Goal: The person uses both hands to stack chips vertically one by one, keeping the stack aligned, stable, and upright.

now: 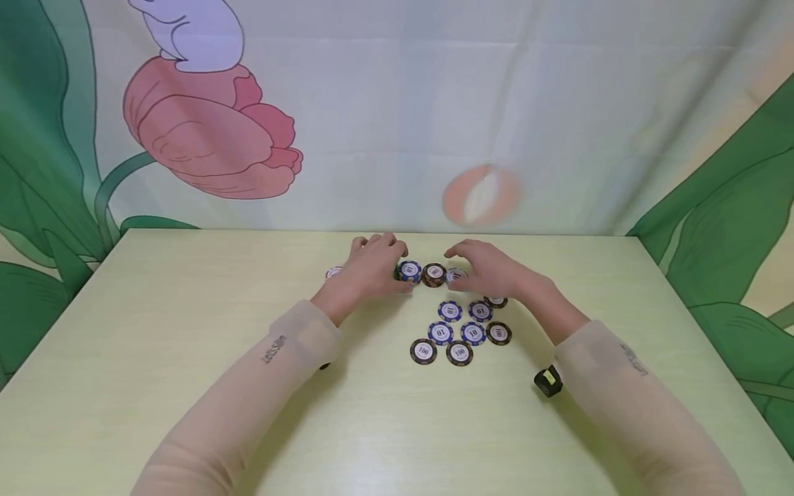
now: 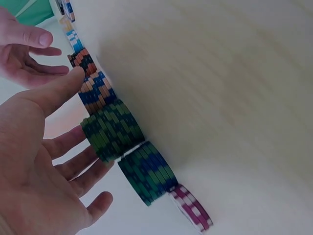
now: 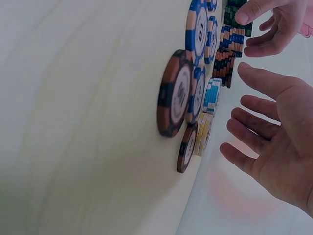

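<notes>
Poker chips stand in a row of stacks along the back of the table. My left hand [image 1: 374, 270] reaches over the row, its fingers behind a green stack [image 2: 112, 131] and its thumb near the blue stack [image 1: 409, 271]. Whether the fingers touch the chips I cannot tell. An orange-and-black stack [image 1: 434, 275] stands between the hands. My right hand [image 1: 493, 270], fingers spread and holding nothing, hovers by a light blue stack [image 3: 211, 96]. Beyond it sits a yellow stack [image 3: 203, 134], hidden by this hand in the head view.
Several loose blue chips [image 1: 441, 333] and black-edged chips [image 1: 460, 353] lie flat in front of the row. A short purple-and-white stack [image 2: 191, 207] ends the row on the left. Behind the table [image 1: 186, 310] hangs a printed curtain [image 1: 384, 124].
</notes>
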The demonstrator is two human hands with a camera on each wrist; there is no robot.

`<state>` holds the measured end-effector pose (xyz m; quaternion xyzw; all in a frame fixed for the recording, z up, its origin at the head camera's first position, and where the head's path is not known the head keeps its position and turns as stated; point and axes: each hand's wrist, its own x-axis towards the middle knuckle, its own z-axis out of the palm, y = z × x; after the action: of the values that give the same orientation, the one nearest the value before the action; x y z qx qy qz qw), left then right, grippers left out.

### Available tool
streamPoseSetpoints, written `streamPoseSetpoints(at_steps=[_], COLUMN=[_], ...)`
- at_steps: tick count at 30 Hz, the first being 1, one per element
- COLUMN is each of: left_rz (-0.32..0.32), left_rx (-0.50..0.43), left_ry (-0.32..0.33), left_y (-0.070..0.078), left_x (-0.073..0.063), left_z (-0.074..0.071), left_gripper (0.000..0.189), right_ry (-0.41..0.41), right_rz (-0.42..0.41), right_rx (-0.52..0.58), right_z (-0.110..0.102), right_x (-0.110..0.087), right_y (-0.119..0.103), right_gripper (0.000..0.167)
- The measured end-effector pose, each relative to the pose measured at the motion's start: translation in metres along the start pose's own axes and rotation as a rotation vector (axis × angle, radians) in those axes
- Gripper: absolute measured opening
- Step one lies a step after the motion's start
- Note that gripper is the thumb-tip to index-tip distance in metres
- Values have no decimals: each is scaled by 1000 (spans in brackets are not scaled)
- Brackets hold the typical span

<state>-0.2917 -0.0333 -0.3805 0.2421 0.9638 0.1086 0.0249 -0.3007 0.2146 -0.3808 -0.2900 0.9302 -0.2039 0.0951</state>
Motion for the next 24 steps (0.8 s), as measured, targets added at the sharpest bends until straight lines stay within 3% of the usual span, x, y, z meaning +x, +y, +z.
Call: streamPoseSetpoints(at_steps=[15, 24], left_rz=[17, 39], left_rx=[-33, -9], left_ry=[-10, -13], left_y=[20, 26], left_x=[22, 28], left_z=[6, 15], left_gripper=[60, 44], right_ry=[74, 7], right_rz=[44, 157], right_rx=[-47, -132], right_z=[-4, -11], right_x=[-36, -51], right_y=[9, 7], right_gripper=[43, 25])
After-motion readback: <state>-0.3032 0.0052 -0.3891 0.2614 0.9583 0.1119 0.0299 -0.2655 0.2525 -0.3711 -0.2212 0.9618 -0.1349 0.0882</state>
